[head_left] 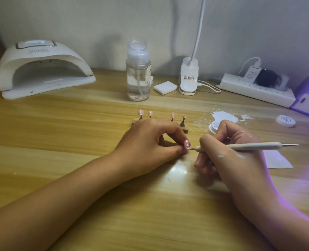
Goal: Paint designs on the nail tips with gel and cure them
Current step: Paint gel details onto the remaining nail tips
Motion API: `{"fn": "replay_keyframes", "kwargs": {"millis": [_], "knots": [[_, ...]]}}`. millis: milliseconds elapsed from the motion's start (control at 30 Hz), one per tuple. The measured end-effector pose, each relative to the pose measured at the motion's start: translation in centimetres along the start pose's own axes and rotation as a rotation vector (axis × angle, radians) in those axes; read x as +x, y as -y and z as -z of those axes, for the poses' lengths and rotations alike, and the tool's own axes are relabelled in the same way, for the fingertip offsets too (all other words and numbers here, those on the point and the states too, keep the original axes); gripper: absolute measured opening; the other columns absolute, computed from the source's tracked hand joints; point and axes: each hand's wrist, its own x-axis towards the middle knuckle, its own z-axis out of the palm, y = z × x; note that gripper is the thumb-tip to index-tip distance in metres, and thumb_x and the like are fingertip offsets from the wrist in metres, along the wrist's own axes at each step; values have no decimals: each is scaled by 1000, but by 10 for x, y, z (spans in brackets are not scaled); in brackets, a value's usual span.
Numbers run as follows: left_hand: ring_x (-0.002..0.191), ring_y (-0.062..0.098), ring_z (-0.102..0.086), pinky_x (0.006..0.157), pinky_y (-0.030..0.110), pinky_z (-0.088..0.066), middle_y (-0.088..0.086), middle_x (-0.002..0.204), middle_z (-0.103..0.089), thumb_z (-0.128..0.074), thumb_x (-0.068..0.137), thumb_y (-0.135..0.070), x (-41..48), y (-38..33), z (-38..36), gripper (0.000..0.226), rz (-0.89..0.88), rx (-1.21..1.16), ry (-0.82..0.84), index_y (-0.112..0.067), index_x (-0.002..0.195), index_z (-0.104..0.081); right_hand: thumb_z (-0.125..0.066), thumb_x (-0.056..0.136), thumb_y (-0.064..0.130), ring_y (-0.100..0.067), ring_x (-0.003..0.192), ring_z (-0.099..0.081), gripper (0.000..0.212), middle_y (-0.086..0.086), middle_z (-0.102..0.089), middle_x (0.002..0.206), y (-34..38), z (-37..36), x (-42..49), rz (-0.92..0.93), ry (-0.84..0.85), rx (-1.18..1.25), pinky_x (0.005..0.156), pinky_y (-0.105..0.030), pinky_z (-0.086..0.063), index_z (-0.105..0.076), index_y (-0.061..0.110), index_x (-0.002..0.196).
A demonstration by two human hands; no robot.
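- While the left hand point(150, 140) rests on the table point(77, 124), its thumb and curled fingers pinch a pink nail tip point(186, 144) marked with white dots.
- The right hand point(231, 151) grips a pen point(240, 146) like a pencil, fingers closed round its front end.
- The pen lies almost level, its long axis running left to right, and its fine metal point faces left.
- The nail tip sits directly left of that point, between the two hands. Whether the point touches it or stops just short cannot be told.
- The next dot likely needs only a slight leftward nudge along the pen's axis. The right hand would place it while the left steadies.
- Behind the left hand, four more pink tips point(172, 115) stand upright on pegs in a wooden stand point(186, 130).
- A white gel pot point(213, 126) shows partly behind the right hand, with its lid point(285, 121) further right.
- A white curing lamp point(41, 69) sits at the back left, well apart from the hands.
- A purple unit point(307, 98) at the right edge throws violet light and lies nearer the right hand.
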Motion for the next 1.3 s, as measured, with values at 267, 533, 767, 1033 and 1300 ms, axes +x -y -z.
{"fn": "replay_keyframes", "kwargs": {"millis": [267,533,767,1033,1300], "knots": [[54,3,-49,57,25,-36,-29,75,-64,-78,79,-23,0,0,0,14,-2,4,0,-37,80,-73,-58,66,17,-18,41,-50,18,-16,-63,50,1,2,0,-17,-32,80,44,-22,-41,-46,21,54],[55,4,-50,56,24,-36,-27,77,-63,-70,75,-32,0,0,-1,8,-29,21,-8,-36,82,-73,-62,80,7,-15,41,-54,33,-15,-65,53,4,3,-2,19,-18,112,44,-19,-43,-47,24,56],[54,2,-51,56,20,-33,-27,76,-60,-72,76,-27,-1,0,-1,9,-51,24,-15,-34,82,-73,-61,83,3,-16,43,-57,34,-15,-66,55,5,3,-2,19,-5,99,46,-21,-45,-49,22,58],[55,2,-50,57,20,-34,-27,74,-59,-76,77,-22,-1,-1,-1,15,-50,21,-24,-36,81,-72,-61,78,9,-16,43,-58,26,-17,-67,56,10,0,-4,-11,-7,152,45,-21,-46,-44,17,59],[55,0,-49,57,20,-33,-27,73,-58,-75,77,-24,-1,-2,-1,11,-53,26,-30,-34,80,-73,-60,78,7,-16,42,-58,28,-17,-66,55,9,1,-3,-10,10,153,44,-20,-46,-49,21,57]]}}
